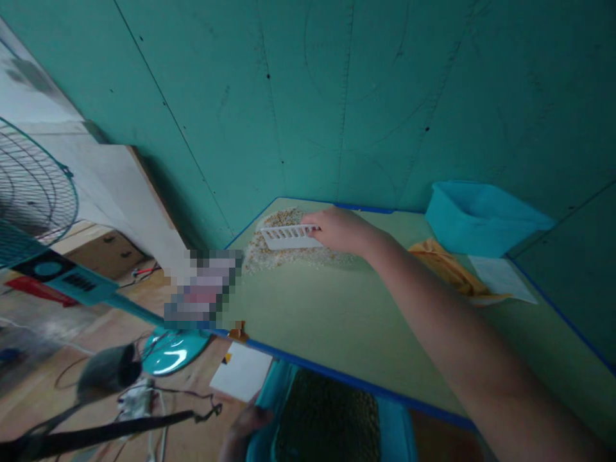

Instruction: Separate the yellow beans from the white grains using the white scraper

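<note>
My right hand point(337, 229) is closed around the right end of a white slotted plastic piece point(292, 239), its flat edge down in a spread of small pale and orange-brown grains point(269, 256). The grains lie at the far left of the pale green tabletop point(317, 308). Low in the picture, my left hand point(246, 423) is dark and blurred, with its fingers over the left rim of a blue bin point(399, 430). Dark, fine-grained material point(332, 417) fills much of this bin, which sits below the table's front edge.
A blue tub point(481, 218) stands at the back right, beside an orange-brown cloth or wrapper point(447, 269) and white paper point(500, 276). Left of the table are a teal fan point(33, 192), cables and a dark cylinder point(108, 372). A green wall point(298, 96) borders the back.
</note>
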{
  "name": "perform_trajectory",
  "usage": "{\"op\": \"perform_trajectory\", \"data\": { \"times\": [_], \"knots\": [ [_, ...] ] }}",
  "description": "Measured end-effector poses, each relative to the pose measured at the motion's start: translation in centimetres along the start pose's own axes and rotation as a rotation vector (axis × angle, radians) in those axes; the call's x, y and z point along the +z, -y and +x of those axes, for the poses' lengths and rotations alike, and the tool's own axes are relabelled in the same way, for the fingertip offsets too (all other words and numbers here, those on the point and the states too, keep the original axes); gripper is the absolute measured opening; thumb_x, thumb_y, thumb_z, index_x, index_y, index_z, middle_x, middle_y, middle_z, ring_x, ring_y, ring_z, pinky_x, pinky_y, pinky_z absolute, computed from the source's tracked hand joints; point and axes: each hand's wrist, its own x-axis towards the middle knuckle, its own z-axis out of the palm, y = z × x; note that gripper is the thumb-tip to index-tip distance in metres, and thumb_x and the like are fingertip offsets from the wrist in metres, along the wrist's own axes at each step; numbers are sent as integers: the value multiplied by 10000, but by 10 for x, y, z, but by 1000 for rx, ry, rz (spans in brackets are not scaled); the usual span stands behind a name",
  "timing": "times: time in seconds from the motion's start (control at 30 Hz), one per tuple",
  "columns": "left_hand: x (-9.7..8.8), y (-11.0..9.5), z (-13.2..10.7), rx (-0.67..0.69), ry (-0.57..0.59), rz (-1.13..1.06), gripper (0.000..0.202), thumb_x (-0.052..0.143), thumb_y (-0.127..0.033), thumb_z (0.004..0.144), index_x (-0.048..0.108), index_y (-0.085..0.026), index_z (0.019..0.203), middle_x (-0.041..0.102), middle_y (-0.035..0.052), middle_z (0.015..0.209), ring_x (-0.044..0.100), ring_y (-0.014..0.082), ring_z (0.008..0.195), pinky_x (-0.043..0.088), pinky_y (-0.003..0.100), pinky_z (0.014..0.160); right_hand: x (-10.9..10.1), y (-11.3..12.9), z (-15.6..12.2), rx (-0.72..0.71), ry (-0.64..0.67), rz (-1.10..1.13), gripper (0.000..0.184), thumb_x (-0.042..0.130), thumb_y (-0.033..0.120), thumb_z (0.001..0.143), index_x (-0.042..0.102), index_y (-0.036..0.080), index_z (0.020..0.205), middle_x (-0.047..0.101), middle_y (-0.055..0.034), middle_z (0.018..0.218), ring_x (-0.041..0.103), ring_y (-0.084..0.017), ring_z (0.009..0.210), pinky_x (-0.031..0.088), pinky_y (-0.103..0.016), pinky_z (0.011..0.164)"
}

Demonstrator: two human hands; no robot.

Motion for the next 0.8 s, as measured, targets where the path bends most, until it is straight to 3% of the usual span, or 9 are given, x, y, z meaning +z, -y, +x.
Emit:
{"op": "perform_trajectory", "data": {
  "times": [0.2,0.33,0.53,0.7,0.8],
  "knots": [
    [8,-3,-14,17,8,50,190,616,-73,436,637,-255,484,565,-62,326,486,158,353,483,267,475,-2,-3,-3,-38,46,89,224,438,203,797,621,191,927,656,-55,877,532,-126,716,281,-208,563],
    [10,-8,-15,16,18,49,197,605,-50,453,588,-244,423,535,-49,321,510,162,372,504,284,545,-8,-3,-6,-55,76,131,201,438,205,785,626,175,851,649,-40,817,521,-109,664,274,-199,528],
    [13,-12,-19,25,-14,21,174,589,-61,488,599,-234,473,509,-28,316,576,200,451,497,267,547,-15,-1,-8,-60,127,211,178,469,208,765,630,168,829,639,-14,768,508,-92,612,270,-187,500],
    [14,-16,-24,34,-50,-10,186,626,-69,468,582,-249,480,552,-36,340,567,201,440,482,263,496,-18,-1,-10,-95,103,266,202,489,212,771,627,154,906,651,-26,843,515,-91,632,302,-180,550],
    [16,-17,-27,45,-59,-43,141,658,-104,534,603,-230,562,597,-49,423,574,174,471,479,269,512,-16,-2,-9,-80,68,243,200,475,212,785,625,146,899,651,-46,883,526,-100,665,312,-180,567]
  ]
}}
